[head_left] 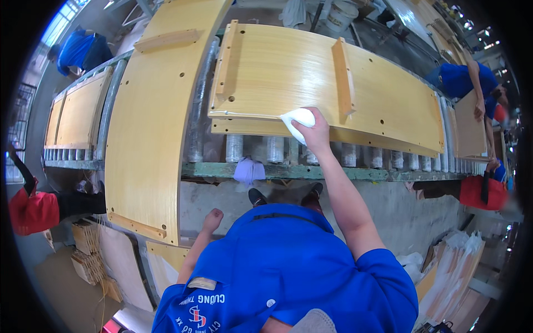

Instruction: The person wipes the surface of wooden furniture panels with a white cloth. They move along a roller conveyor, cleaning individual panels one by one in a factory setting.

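My right hand [316, 133] is closed around a white glue bottle [301, 117], tilted with its narrow tip pointing left. The tip is at the near edge of a yellow wooden panel [283, 72]. A thin white line of glue [244, 113] runs along that edge from the left corner to the tip. Two wooden battens, a left one [226, 58] and a middle one [344, 77], stand across the panel. Another board [266, 127] shows just below its near edge. My left hand [212, 220] hangs at my side, fingers curled, apart from the work.
The panel rests on a roller conveyor with a green rail [333, 173], where a pale purple cloth [249, 171] hangs. A long wooden panel [147, 122] crosses the conveyor on my left. Co-workers in blue [466, 77] and red [483, 192] are at the right, others at the left.
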`<state>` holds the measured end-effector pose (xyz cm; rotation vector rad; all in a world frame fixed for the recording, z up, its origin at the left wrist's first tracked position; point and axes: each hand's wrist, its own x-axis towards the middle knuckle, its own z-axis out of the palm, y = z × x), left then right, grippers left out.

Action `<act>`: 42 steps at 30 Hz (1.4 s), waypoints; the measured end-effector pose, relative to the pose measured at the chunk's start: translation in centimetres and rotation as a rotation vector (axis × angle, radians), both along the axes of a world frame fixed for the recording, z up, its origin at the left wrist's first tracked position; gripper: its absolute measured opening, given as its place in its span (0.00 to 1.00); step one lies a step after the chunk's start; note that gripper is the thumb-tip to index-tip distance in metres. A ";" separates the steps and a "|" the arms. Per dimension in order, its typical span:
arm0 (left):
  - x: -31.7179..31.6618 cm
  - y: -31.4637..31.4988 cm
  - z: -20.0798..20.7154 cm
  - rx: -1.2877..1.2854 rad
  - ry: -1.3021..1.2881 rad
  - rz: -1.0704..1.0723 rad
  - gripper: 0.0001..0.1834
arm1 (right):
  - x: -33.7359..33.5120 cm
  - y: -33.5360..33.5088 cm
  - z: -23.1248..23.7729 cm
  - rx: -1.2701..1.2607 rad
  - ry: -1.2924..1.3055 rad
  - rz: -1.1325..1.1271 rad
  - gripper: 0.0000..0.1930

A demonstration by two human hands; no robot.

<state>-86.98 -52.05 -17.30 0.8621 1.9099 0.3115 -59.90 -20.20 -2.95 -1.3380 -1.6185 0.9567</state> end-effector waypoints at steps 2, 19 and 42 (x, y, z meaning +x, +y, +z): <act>0.9 1.4 -0.4 0.028 -0.029 -0.030 0.15 | 2.5 -0.1 -0.1 -0.022 -0.001 -0.064 0.20; 4.0 5.1 -0.2 0.031 -0.017 -0.116 0.14 | 10.3 -0.4 0.1 -0.004 -0.016 -0.206 0.19; 14.0 10.9 1.5 0.015 -0.058 -0.370 0.13 | 24.6 0.8 -1.0 0.011 -0.012 -0.393 0.19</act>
